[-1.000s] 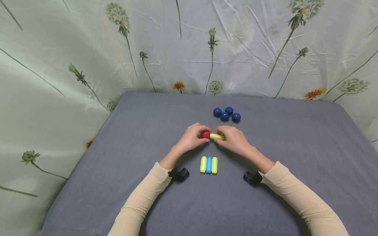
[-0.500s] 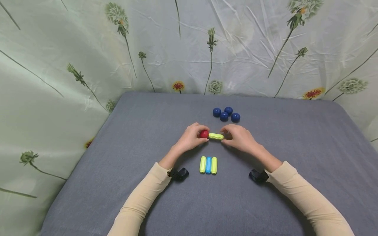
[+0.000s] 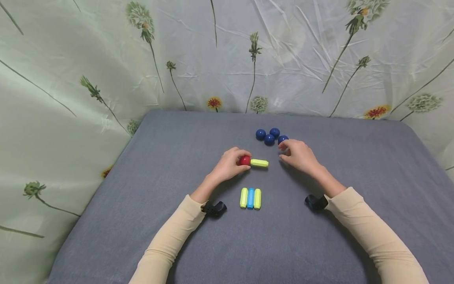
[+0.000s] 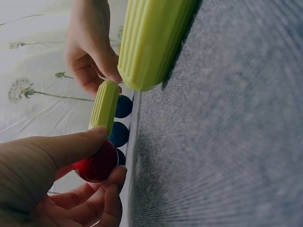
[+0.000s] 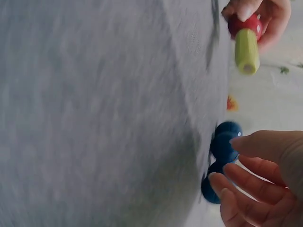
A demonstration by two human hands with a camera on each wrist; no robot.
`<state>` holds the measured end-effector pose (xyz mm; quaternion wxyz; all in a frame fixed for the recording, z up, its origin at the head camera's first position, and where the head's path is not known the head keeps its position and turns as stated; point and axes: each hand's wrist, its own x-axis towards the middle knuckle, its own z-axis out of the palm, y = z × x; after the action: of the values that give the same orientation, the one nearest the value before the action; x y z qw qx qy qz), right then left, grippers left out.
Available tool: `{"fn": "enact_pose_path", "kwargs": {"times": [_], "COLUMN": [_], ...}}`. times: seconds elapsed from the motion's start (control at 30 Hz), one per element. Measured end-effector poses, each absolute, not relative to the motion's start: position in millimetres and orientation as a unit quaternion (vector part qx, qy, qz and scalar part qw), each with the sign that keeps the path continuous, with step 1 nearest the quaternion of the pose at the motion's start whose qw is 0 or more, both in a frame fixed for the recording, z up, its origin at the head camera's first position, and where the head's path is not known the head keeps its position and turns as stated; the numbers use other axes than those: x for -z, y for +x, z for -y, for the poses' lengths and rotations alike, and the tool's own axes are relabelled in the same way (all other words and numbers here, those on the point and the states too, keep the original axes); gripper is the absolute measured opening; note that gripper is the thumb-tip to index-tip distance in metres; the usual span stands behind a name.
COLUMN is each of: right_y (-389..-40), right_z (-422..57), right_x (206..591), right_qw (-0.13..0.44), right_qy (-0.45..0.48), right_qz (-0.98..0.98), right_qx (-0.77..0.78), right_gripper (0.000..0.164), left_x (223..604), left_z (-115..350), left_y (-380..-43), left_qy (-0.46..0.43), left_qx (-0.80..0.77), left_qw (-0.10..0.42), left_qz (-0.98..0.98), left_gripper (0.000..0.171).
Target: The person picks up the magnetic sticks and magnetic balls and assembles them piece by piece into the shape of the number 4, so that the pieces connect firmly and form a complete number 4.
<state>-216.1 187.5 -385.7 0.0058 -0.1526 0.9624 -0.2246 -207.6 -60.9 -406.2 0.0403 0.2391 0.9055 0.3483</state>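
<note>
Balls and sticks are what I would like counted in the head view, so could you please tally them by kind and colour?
Dark blue balls: 4
Red ball: 1
Yellow-green sticks: 3
Light blue stick: 1
Total: 9

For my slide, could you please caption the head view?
Left hand grips red ball touching yellow stick; right hand near blue balls.

Free grey cloth (image 3: pixel 369 169) rightward of the right grip (image 3: pixel 300 156), obstacles close by: blue balls (image 3: pixel 269 139) ahead, yellow stick (image 3: pixel 259 163) leftward.
</note>
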Motion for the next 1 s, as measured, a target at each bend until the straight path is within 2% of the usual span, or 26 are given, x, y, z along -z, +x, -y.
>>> {"fn": "enact_pose_path", "kwargs": {"times": [0.2,0.43,0.83,1.0], "right_y": [-226.6,-234.4,-245.4,-247.7], "right_z": [-198.7,-208.1,-209.5,-206.2], "right_x": [387.1,388.8,390.5,393.9], "right_qw": [-0.032,-0.063,-0.016,-0.007], "right_qy": [-0.122,-0.099,-0.116,-0.116], "right_qz": [-0.965,-0.964,-0.966,-0.966], "right_qx": [0.230,0.239,0.230,0.231], "right_gripper": [0.021,0.024,0.048,0.047], "left_x": [406.0,406.5,407.9,407.7], "left_z": [61.0,61.1,61.3,61.9], "left_y": [-207.3,-207.3,-208.2,-207.8], "left_qy": [0.237,0.233,0.236,0.236], "left_qx": [-0.349,-0.351,-0.354,-0.354], "left_qw": [0.039,0.043,0.041,0.043], "left_qz": [-0.906,-0.906,-0.904,-0.904], "left_gripper": [0.035,0.035,0.035,0.036]}}
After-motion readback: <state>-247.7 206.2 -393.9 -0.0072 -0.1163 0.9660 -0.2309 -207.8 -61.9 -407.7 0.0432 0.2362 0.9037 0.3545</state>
